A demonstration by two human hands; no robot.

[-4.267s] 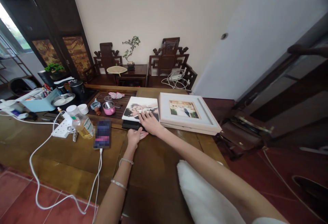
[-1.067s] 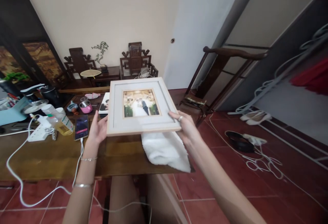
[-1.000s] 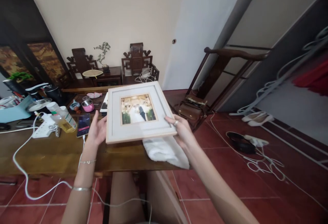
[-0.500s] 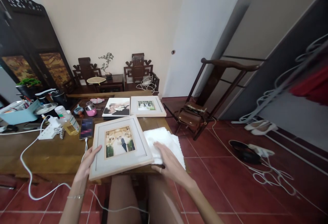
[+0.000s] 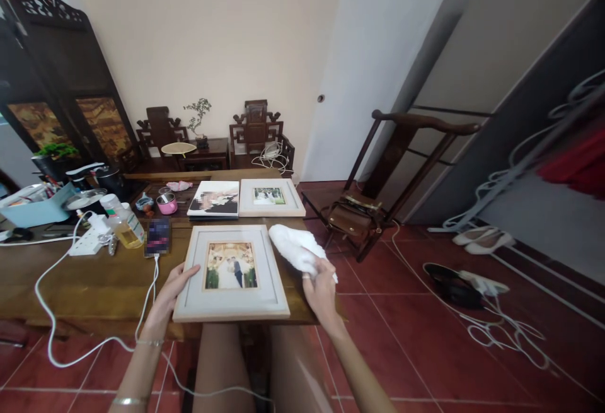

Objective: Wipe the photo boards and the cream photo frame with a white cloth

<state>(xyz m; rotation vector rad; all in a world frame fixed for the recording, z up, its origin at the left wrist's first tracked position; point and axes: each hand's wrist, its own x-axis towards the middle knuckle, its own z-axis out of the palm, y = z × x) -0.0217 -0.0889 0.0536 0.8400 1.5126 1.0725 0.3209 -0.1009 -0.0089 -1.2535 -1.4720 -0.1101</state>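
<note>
A pale wooden picture frame [image 5: 271, 293] with a wide white mat and a wedding photo lies near the front edge of the wooden table [image 5: 118, 287]. My left hand [image 5: 172, 290] grips its left side, thumb on top and the other fingers partly hidden. To the right of the frame, my right hand [image 5: 321, 287] is closed on a white towel [image 5: 293, 246], bunched up and raised at the table's right corner. Behind these lie a second framed photo [image 5: 271, 208] and a white-edged picture [image 5: 215, 198], side by side.
On the left stand a phone [image 5: 157, 236] on a cable, a bottle of yellowish liquid [image 5: 126, 227], a power strip [image 5: 87, 241] and a light-blue box [image 5: 42, 208]. A wooden chair [image 5: 401, 167] holding a brown bag [image 5: 352, 216] stands beyond the table's right side.
The picture frame has come down level and squared up on the table. My right hand has left the frame's right side and gathered up the towel, which was spread flat.
</note>
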